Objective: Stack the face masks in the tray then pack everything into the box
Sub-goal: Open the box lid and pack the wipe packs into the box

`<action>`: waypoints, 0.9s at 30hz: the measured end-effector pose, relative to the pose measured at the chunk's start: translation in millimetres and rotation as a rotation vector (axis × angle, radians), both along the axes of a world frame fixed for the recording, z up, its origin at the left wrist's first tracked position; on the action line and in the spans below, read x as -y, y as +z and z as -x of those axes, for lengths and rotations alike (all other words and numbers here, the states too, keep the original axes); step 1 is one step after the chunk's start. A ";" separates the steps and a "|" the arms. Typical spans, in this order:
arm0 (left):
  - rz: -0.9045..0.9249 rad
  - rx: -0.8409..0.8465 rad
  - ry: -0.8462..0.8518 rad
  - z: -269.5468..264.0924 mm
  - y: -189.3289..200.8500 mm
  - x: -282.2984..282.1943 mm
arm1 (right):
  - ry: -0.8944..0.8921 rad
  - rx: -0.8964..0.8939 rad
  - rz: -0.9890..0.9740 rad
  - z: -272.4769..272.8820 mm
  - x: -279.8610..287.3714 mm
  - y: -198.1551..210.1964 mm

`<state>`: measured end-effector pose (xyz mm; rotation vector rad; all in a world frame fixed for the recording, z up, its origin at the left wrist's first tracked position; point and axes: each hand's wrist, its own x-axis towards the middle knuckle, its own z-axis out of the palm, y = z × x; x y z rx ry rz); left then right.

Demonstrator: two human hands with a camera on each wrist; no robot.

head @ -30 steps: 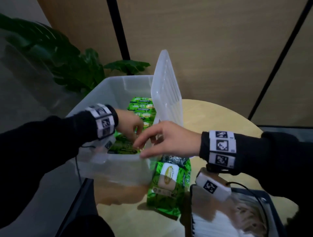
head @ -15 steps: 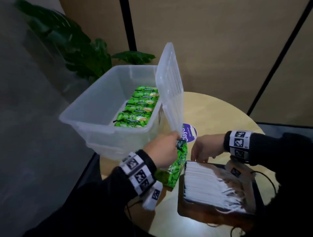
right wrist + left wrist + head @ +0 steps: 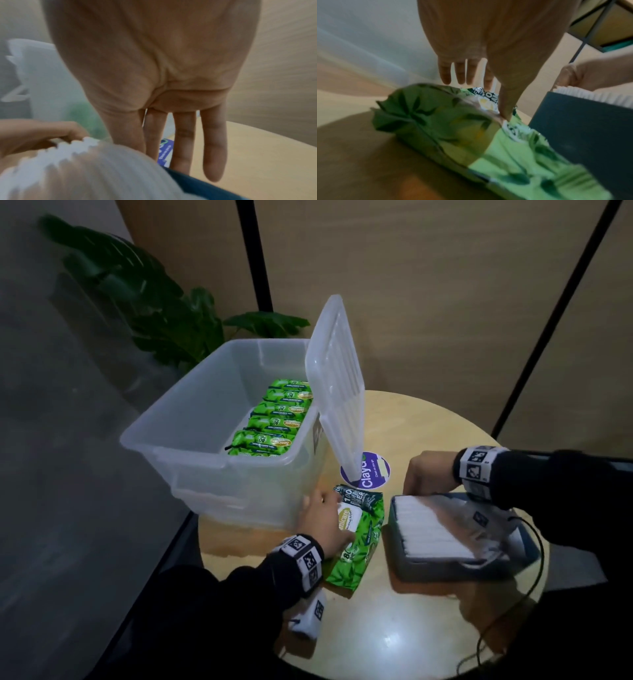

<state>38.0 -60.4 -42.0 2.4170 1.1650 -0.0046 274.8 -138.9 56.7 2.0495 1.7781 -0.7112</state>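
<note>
So the box [image 3: 205, 440] is the big clear tub at the table's [image 3: 394, 628] left-rear edge, lid [image 3: 337, 385] propped upright on its right side, and there's already a row of green wipe packs [image 3: 274, 419] inside. I'd say masks are done stacking and I'm on the packing half now. Tray [image 3: 459, 568] sits front-right w/ the face masks [image 3: 428, 529] filling it in a white row. One last wipes pack [image 3: 359, 539] lies flat on the table btw tub and tray.

Next move imo: get a proper grip on that pack and lift it over the tub wall, then the tray needs both hands, kept level or the masks slide.

Left hand [image 3: 325, 522] reaches forward over the pack, fingers [image 3: 460, 71] straight and slightly apart, thumb tip pressing the wrapper, not closed on it yet. Right hand [image 3: 428, 474] is at the tray's far edge, palm down, fingers [image 3: 214, 142] straight and together, pointing down behind the rim. Can't tell if they actually touch it.
</note>
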 end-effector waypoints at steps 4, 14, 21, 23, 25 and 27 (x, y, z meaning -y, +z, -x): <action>0.150 0.010 0.172 -6.7 -7.5 4.9 | -0.232 -0.235 -0.036 -16.1 1.0 8.5; 0.440 0.530 0.227 21.3 56.6 28.1 | -0.552 -0.700 -0.587 25.2 23.5 33.7; 0.175 1.253 -0.063 56.7 228.1 31.4 | -0.194 -1.497 -0.502 85.9 40.3 94.6; 0.147 1.354 -0.084 61.3 258.3 6.3 | -0.181 -1.404 -0.698 102.1 29.8 121.6; -0.190 1.253 -0.061 73.2 283.9 -21.6 | -0.195 -1.246 -0.906 113.7 11.7 150.8; -0.810 0.921 -0.070 90.3 307.6 -44.0 | -0.135 -1.053 -1.032 123.0 -7.1 176.5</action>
